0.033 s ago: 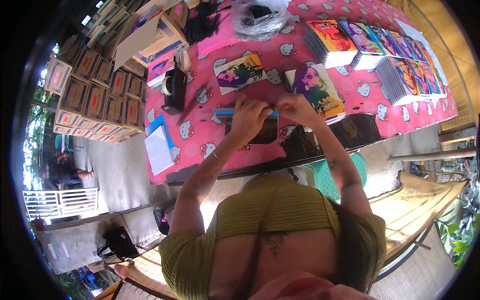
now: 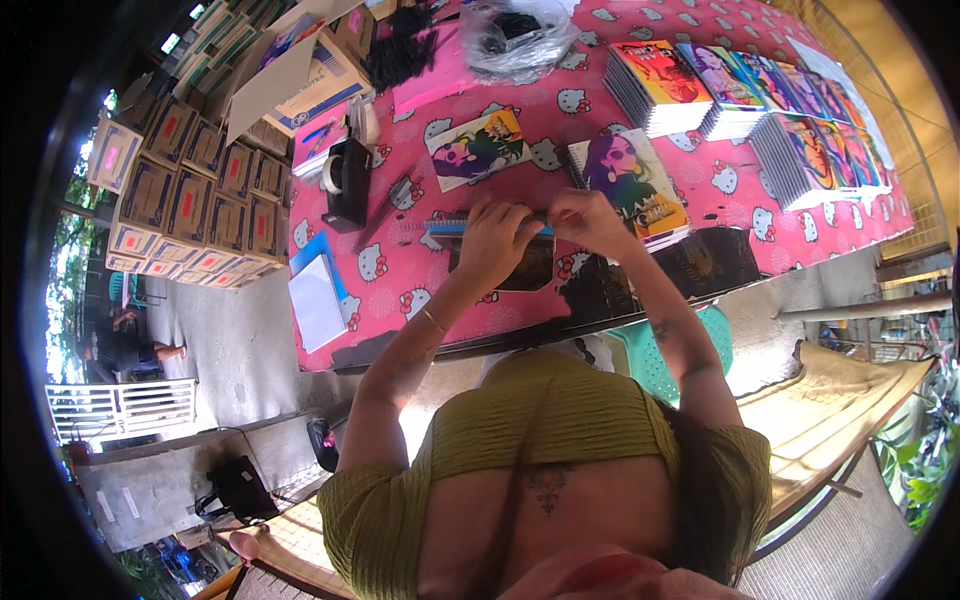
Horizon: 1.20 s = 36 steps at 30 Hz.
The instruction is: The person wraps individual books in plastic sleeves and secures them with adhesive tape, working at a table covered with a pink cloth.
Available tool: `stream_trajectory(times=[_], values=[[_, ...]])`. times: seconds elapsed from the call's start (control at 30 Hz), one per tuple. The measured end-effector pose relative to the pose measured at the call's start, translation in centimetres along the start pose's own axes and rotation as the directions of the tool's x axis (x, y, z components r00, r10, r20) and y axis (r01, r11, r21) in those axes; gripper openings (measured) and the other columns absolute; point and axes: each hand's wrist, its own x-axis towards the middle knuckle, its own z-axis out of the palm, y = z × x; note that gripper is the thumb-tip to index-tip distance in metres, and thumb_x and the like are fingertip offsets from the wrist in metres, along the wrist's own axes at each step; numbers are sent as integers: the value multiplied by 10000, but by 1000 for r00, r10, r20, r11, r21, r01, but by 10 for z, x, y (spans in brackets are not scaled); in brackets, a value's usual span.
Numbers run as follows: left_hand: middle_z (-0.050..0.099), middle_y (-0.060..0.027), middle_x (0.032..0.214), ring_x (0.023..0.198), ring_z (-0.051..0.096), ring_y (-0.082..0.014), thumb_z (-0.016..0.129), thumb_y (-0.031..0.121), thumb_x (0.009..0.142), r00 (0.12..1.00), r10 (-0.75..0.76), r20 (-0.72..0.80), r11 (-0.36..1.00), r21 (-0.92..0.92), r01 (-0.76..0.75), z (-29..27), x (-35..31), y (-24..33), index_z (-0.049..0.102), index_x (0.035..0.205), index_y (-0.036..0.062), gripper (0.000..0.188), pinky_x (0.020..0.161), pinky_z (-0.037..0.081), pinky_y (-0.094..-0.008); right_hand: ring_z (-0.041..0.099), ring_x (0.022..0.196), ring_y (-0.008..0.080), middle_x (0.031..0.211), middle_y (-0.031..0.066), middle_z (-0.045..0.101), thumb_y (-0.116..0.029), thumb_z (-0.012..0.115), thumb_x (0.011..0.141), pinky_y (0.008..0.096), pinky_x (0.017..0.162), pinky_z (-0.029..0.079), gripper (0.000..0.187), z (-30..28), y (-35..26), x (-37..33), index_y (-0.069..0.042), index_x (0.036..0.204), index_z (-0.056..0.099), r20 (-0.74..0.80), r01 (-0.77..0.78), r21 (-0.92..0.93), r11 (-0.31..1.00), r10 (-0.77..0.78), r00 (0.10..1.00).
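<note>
Blue-edged, the spiral notebook (image 2: pixel 446 228) lies right beneath the left hand (image 2: pixel 492 240), fingers draped across it, clamped or not I can't tell; at its right end, the right hand (image 2: pixel 588 220) bunches its fingers together, anything between them hidden.

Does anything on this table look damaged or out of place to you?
Yes, the pink, cat-patterned table cover looks damaged: irregular black patches break its print along the near edge, on both sides of the right forearm, as if the surface has worn or torn away.
</note>
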Motion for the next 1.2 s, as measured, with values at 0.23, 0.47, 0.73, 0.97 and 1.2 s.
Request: stream_trajectory(times=[0.23, 0.47, 0.73, 0.97, 1.2], values=[[700, -126, 955, 832, 684, -306, 679, 109, 887, 989, -117, -95, 993, 10, 118, -78, 21, 17, 670, 1076, 9, 215, 804, 537, -410, 631, 838, 225, 942, 123, 598, -92, 715, 813, 336, 724, 509, 325, 28, -100, 0, -6, 1109, 611, -535, -8, -450, 893, -263, 803], [651, -184, 1123, 1005, 645, -322, 731, 209, 874, 829, 336, -448, 898, -115, -426, -106, 136, 79, 630, 1285, 74, 444, 861, 510, -408, 602, 1070, 158, 1211, 122, 634, -102, 663, 945, 320, 898, 510, 474, -66, -131, -17, 18, 1363, 475, -458, -225, 293, 929, 343, 820], [589, -162, 1007, 1006, 582, -378, 654, 472, 891, 975, 188, 117, 960, -232, -158, 78, 192, 12, 553, 1365, 170, 571, 888, 457, -493, 568, 1154, 238, 1277, 161, 591, -306, 731, 886, 350, 984, 451, 621, -161, 7, -31, 3, 1382, 520, -178, -526, -228, 819, 496, 850], [609, -211, 1185, 1124, 576, -376, 569, 516, 937, 958, 173, 230, 981, -129, -146, 137, 170, -18, 541, 1339, 51, 616, 943, 445, -492, 528, 1174, 286, 1367, 156, 447, -290, 658, 946, 411, 996, 437, 489, -70, -16, -105, -47, 1353, 534, -948, -444, 132, 886, 244, 204], [724, -101, 995, 946, 676, -197, 507, 661, 933, 512, -29, 858, 789, -295, 539, 147, 238, -19, 682, 1119, -39, 746, 878, 514, -339, 286, 1422, 354, 1541, 158, 311, -623, 681, 839, 624, 1069, 338, 966, -10, 31, -96, -14, 1482, 298, -335, 54, 941, 335, 895, 294]])
